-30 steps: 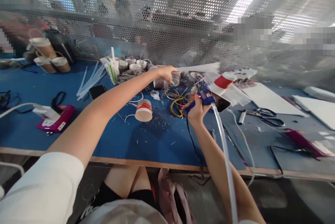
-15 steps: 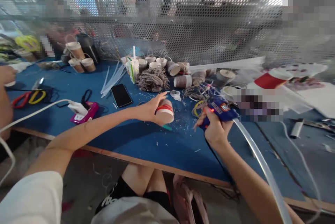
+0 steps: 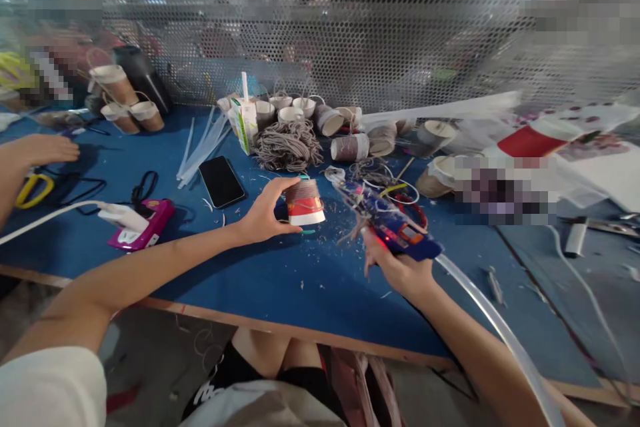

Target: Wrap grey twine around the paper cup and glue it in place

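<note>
My left hand [image 3: 273,212] holds a small red and white paper cup [image 3: 305,206] by its sides, thumb and fingers around it. Grey-brown cord is wound round the cup's upper part. In my right hand [image 3: 400,268] is a blue glue gun [image 3: 395,222] with a lit red light, its nozzle end toward the cup but apart from it. A long clear glue stick [image 3: 493,307] runs out of the gun's back. Behind the cup lies a heap of grey-brown cord [image 3: 289,144].
A phone [image 3: 221,182], a pink power strip [image 3: 141,224] and clear sticks [image 3: 204,147] lie on the blue table [image 3: 240,280]. Cord-wrapped cups [image 3: 350,146] stand and lie at the back. Another person's hand [image 3: 50,148] rests at the far left.
My left hand has turned the cup, so its red side and cord now show. The glue gun has moved left, closer to the cup. The other person's hand has come further into view.
</note>
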